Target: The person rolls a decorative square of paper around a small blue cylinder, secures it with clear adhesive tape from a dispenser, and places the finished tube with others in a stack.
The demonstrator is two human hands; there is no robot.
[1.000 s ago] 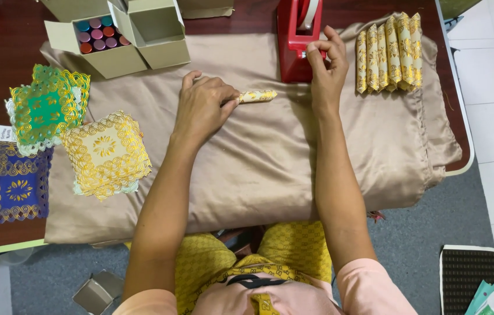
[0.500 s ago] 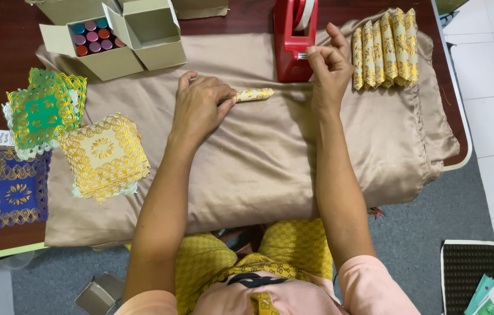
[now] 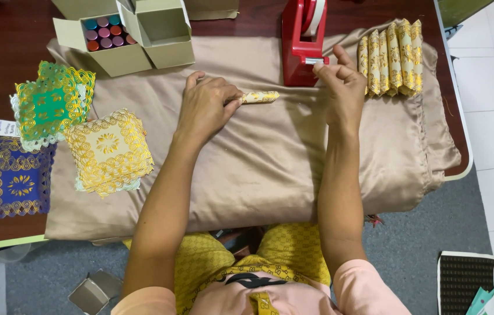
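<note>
My left hand point(image 3: 207, 108) presses down on a small roll wrapped in cream and gold paper point(image 3: 260, 97), holding it flat on the beige cloth point(image 3: 258, 157); only the roll's right end shows past my fingers. My right hand point(image 3: 343, 87) is at the front of the red tape dispenser point(image 3: 300, 41), thumb and forefinger pinched at the tape's cutting edge. Whether a strip of clear tape is between the fingers is too fine to see.
Several finished gold-wrapped rolls point(image 3: 391, 55) lie in a row right of the dispenser. Stacks of cut-out paper squares sit at left: green point(image 3: 51, 105), yellow point(image 3: 108, 151), blue point(image 3: 16, 184). An open box of coloured-capped bottles point(image 3: 107, 35) stands at the back. The table edge point(image 3: 463, 163) runs at right.
My right hand has drawn back from the dispenser's cutter toward me and slightly down, fingers still pinched. My left hand has stayed on the roll.
</note>
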